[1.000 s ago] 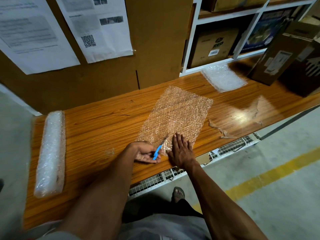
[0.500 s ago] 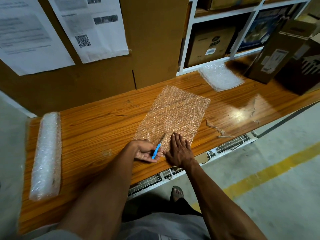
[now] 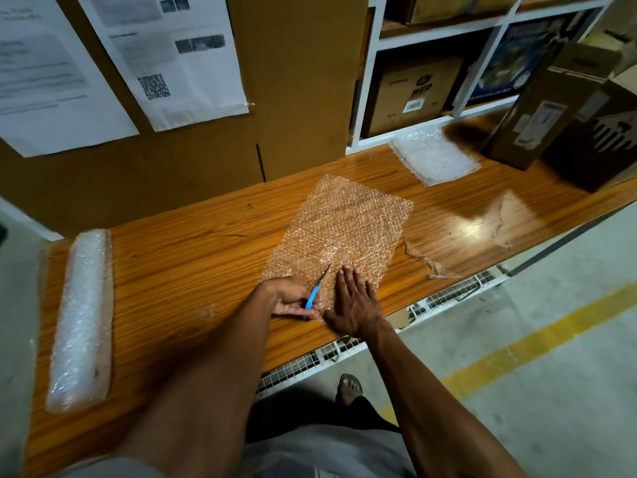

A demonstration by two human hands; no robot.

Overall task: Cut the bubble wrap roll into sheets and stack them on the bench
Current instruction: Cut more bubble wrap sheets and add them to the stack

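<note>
**A wooden bench and what lies on it**

The orange-brown wooden bench (image 3: pixel 165 270) carries a bubble wrap roll (image 3: pixel 82 315) lying along its left end. Near the middle, a clear bubble wrap sheet (image 3: pixel 348 229) lies flat, reaching to the front edge. A whiter stack of sheets (image 3: pixel 434 157) sits at the back right, beside a brown cardboard box (image 3: pixel 537 112). Thin plastic scraps (image 3: pixel 427 260) lie right of the flat sheet.

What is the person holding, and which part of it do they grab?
The left hand holds a small cutter by its blue handle, blade on the bubble wrap sheet. The right hand holds nothing; it presses flat on the sheet.
</note>
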